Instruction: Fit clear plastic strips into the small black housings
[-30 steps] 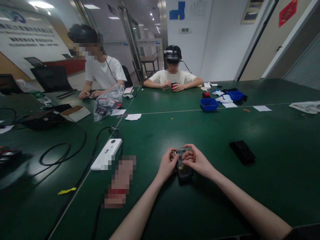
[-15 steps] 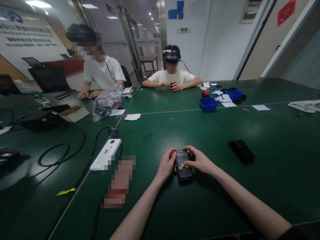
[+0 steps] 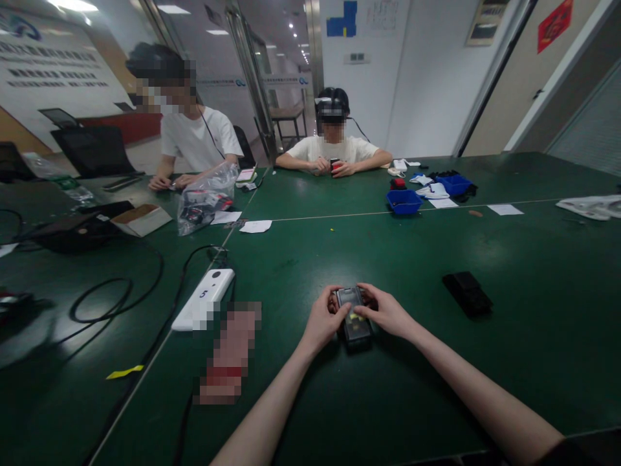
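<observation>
Head view: left hand point(image 3: 326, 320) curled around the left edge of a small black rectangular device point(image 3: 354, 318), thumb on its face. Right hand point(image 3: 388, 312) curled on the right edge. Device lies flat at the green felt-like table point(image 3: 388, 252), straight ahead, with a black pouch point(image 3: 466, 292) well apart to the right.

device point(image 3: 354, 317): glossy black plastic | table point(image 3: 412, 259): matt green mat
</observation>
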Tool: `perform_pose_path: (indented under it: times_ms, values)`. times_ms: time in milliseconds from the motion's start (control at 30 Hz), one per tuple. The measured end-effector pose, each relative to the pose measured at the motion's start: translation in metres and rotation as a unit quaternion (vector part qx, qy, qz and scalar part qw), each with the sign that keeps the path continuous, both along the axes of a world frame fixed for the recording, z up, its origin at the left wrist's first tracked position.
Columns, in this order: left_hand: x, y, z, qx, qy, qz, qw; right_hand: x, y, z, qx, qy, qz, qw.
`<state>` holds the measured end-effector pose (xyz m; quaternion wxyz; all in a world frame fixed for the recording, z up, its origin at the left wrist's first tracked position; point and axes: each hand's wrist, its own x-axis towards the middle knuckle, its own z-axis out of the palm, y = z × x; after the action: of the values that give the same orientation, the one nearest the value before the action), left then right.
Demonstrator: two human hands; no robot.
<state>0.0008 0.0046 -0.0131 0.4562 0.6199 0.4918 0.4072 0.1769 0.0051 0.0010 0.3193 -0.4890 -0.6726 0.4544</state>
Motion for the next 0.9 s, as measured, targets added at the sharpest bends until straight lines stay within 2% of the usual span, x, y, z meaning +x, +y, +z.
perform_pose_path:
  times_ms: [400, 667, 900]
  values:
    - [-0.001, 0.0, -0.001, -0.004, -0.002, 0.002, 1.0, 0.0, -0.002, 0.006, 0.001, 0.004, 0.018, 1.0]
    - [0.0, -0.002, 0.004, -0.02, -0.019, 0.016, 0.999, -0.001, -0.001, -0.005, -0.013, 0.029, 0.009, 0.999]
    - [0.0, -0.003, 0.008, -0.007, -0.073, 0.031, 0.997, -0.004, -0.006, -0.008, 0.036, 0.068, 0.05, 0.996]
